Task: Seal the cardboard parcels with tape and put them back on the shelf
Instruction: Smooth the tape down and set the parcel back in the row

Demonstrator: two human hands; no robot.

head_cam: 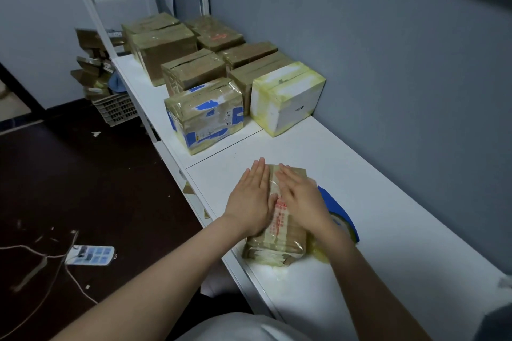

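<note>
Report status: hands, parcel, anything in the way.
Left hand, right hand open, flat on parcel top. Parcel taped, on white surface. Blue tape dispenser at its right, partly behind right hand.

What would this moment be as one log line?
left hand: flat on parcel | right hand: flat on parcel | tape: beside parcel
</note>
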